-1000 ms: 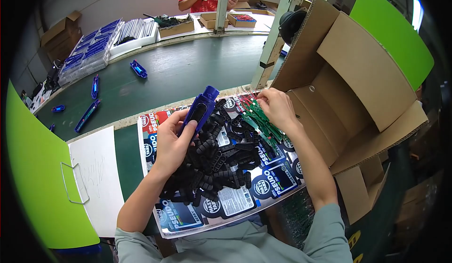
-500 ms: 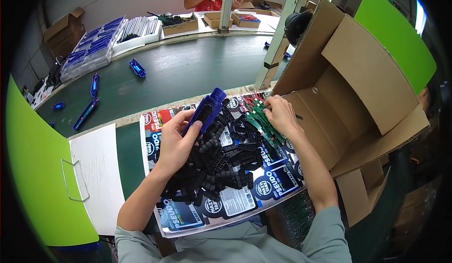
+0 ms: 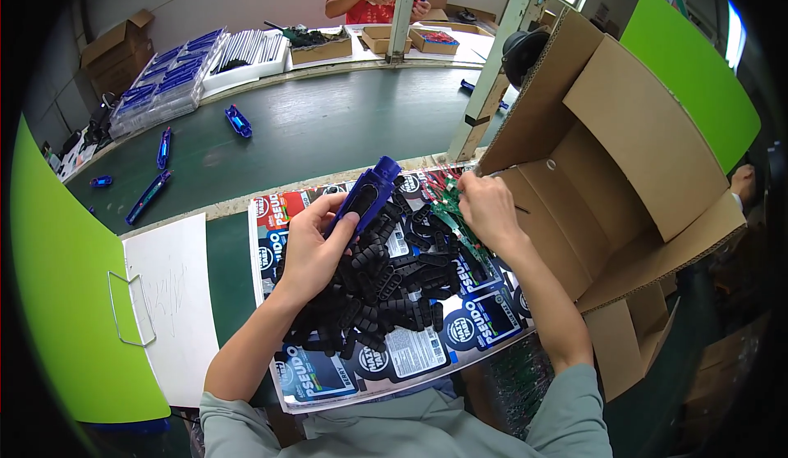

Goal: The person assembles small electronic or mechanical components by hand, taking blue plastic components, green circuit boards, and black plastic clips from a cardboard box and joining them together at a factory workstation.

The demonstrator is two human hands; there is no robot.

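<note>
Two hands at work over a heap of black parts beside an open cardboard box.
The left hand (image 3: 316, 249) is closed around a blue plastic casing (image 3: 367, 195), held tilted above the black parts (image 3: 386, 281) piled on a printed sheet (image 3: 410, 351) on the worktop (image 3: 234, 269). The right hand (image 3: 484, 208) pinches green circuit boards (image 3: 451, 212) at the pile's edge. The cardboard box (image 3: 624, 130) lies on its side just beside, its visible interior bare.
</note>
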